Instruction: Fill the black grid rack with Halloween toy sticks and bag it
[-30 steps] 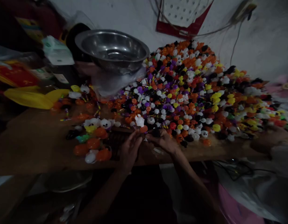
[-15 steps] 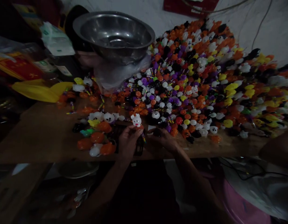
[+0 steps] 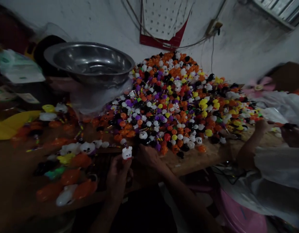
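Note:
My left hand (image 3: 118, 173) is closed around a small white animal-head toy (image 3: 127, 152), pinched upright between thumb and fingers. The toy has tiny ears and a red patch near its base. Just to the right, my right hand (image 3: 149, 156) lies low at the near edge of a big heap of small plastic figures (image 3: 161, 106). Shadow hides its fingertips, so I cannot make out what they touch. Left of my hands is a smaller group with orange figures (image 3: 70, 176), a green figure (image 3: 54, 173) and a white figure (image 3: 88, 148). A dark tray (image 3: 101, 168) is partly covered by my left hand.
A steel basin (image 3: 88, 61) stands behind on a plastic-wrapped support. At far left lies a yellow scoop-like thing (image 3: 16, 124). Another person's forearm (image 3: 248, 145) reaches over the table at right. Below sits a pink tub (image 3: 239, 210); a calendar (image 3: 161, 22) hangs on the wall.
The view has swung up and right, bringing in the calendar and the other person's arms. My left hand still holds a white toy, now turned. My right hand has moved closer to the left one.

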`<act>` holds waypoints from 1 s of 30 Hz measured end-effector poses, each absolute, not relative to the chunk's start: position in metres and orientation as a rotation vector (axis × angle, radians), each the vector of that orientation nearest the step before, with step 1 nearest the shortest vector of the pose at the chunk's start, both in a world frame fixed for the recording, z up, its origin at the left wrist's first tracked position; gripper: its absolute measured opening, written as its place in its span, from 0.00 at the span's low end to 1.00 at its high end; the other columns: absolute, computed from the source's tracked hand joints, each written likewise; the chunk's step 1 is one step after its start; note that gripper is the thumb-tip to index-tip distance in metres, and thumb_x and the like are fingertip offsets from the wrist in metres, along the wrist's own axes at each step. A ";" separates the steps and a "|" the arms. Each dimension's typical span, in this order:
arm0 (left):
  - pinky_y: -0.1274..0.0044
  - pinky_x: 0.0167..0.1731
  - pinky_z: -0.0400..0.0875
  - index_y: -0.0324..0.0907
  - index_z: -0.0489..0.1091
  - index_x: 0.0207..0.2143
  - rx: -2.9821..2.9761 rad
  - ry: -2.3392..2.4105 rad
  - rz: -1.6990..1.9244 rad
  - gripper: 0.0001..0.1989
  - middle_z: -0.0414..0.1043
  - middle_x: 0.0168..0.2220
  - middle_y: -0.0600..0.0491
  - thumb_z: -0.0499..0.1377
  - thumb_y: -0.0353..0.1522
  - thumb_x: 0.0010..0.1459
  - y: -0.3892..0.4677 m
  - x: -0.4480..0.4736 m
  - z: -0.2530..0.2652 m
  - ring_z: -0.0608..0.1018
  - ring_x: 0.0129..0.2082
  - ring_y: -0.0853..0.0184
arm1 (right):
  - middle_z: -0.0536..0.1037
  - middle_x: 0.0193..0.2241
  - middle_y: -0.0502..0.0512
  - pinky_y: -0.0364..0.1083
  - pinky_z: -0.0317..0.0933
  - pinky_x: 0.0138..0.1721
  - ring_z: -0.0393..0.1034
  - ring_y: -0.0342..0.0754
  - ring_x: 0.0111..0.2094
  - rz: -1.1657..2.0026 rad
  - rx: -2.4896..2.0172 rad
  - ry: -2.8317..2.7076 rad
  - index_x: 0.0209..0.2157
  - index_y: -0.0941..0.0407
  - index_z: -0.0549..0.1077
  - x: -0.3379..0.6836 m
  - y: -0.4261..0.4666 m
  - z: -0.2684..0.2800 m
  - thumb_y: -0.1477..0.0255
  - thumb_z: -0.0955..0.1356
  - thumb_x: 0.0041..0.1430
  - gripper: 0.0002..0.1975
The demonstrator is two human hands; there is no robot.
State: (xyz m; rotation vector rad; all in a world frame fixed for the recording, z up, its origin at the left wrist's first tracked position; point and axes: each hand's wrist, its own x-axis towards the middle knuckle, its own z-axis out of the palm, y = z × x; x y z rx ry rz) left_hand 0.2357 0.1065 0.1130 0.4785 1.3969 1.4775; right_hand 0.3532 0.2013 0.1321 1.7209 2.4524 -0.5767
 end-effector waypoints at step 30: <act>0.76 0.29 0.71 0.42 0.79 0.42 0.676 1.576 1.329 0.36 0.73 0.24 0.52 0.58 0.64 0.54 0.113 0.239 0.082 0.74 0.26 0.65 | 0.75 0.55 0.68 0.56 0.58 0.55 0.65 0.62 0.56 0.370 2.119 2.896 0.55 0.60 0.73 0.356 0.444 0.235 0.75 0.60 0.68 0.19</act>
